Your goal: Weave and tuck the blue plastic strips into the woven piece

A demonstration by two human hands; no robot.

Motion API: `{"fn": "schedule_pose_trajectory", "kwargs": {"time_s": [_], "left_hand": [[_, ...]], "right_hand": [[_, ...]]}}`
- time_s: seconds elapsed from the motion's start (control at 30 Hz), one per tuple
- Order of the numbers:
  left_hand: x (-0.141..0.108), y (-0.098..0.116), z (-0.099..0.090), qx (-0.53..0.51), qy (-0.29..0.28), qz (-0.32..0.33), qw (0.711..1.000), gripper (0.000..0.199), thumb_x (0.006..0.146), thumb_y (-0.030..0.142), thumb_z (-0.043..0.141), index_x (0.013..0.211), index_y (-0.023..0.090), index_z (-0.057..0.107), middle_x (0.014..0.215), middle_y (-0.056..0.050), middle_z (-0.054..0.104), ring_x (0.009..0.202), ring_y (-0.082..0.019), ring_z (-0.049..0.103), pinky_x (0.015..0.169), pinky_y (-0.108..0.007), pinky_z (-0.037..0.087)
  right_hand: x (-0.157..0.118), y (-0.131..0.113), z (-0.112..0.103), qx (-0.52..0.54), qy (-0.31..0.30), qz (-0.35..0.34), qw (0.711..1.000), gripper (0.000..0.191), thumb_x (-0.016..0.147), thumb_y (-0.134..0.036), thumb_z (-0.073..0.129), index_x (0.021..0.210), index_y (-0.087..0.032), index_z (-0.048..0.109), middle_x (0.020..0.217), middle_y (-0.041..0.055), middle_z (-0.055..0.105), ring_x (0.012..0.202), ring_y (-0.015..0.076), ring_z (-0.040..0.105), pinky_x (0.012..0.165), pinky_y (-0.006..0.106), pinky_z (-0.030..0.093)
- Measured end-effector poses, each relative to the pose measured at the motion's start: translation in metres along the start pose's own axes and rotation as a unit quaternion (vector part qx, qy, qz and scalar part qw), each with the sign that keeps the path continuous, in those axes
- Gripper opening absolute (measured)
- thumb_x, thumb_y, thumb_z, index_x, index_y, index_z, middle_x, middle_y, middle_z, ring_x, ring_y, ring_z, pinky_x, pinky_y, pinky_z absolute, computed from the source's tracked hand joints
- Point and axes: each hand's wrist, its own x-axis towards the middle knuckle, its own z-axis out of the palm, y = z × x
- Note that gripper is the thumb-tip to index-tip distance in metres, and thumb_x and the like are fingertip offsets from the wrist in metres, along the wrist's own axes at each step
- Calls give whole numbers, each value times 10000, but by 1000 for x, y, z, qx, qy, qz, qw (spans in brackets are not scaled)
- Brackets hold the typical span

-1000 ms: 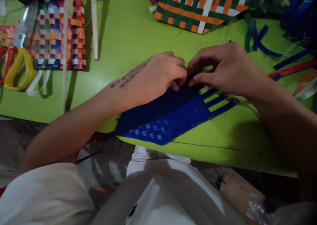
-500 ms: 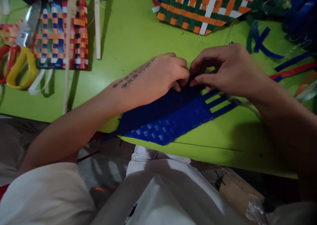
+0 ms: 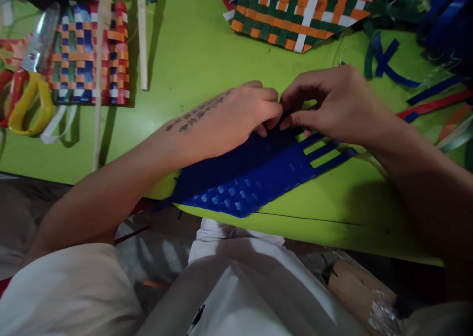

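Note:
A blue woven piece [image 3: 258,178] made of flat strips lies at the near edge of the green table [image 3: 199,45], with several loose strip ends sticking out on its right. My left hand [image 3: 254,107] rests over its far edge, fingers curled down onto it. Close against it, my right hand [image 3: 314,104] pinches at the same far edge with thumb and forefinger. What exactly the fingertips grip is partly hidden, but both hands are on the blue weave.
Scissors [image 3: 33,75] with red and yellow handles lie on a multicoloured woven piece [image 3: 81,55] at left, near two thin wooden sticks [image 3: 142,40]. An orange, green and white woven piece [image 3: 291,20] lies at the back. Loose strips [image 3: 391,60] litter the right. A cardboard box [image 3: 358,286] is below.
The view has shifted very slightly. Both hands stay at the far edge of the blue weave, in nearly the same pose.

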Motion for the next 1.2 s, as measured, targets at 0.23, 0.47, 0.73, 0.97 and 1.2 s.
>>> {"fn": "schedule_pose_trajectory", "kwargs": {"time_s": [0.23, 0.47, 0.73, 0.97, 1.2], "left_hand": [[-2, 11, -3, 32, 7, -29, 999, 293, 1028, 157, 539, 1017, 263, 812, 1131, -78, 793, 1174, -310, 715, 1009, -446, 571], [-2, 13, -1, 41, -4, -33, 999, 323, 1053, 159, 519, 1059, 274, 820, 1138, -78, 810, 1156, -299, 696, 986, -438, 574], [-9, 17, -5, 32, -9, -54, 998, 332, 1098, 258, 511, 1109, 278, 842, 1156, -60, 818, 1161, -294, 731, 1066, -442, 572], [-9, 10, 0, 16, 7, -42, 999, 382, 1074, 243, 494, 1166, 299, 861, 1134, -70, 832, 1131, -308, 697, 1034, -470, 558], [-11, 12, -1, 9, 13, -44, 999, 395, 1087, 270, 483, 1143, 331, 869, 1131, -60, 832, 1096, -308, 690, 1001, -475, 547]], "right_hand": [[1, 0, -3, -25, -1, -8, 1000, 185, 773, -248, 935, 864, -346, 807, 910, 3, 853, 762, 258, 750, 612, 410, 605], [4, 0, -5, -5, -14, -15, 1000, 203, 749, -203, 950, 784, -352, 817, 826, -12, 829, 706, 230, 733, 668, 416, 598], [1, 6, -3, 0, -12, -37, 999, 232, 787, -249, 1009, 806, -379, 818, 829, -16, 822, 770, 277, 772, 712, 456, 651], [0, 5, -1, 7, -11, -22, 1000, 284, 791, -111, 975, 810, -348, 819, 830, -19, 821, 756, 241, 761, 681, 404, 623], [0, 5, -1, 11, -7, -18, 1000, 251, 782, -177, 1011, 798, -345, 824, 793, -27, 809, 735, 242, 758, 654, 396, 619]]}}
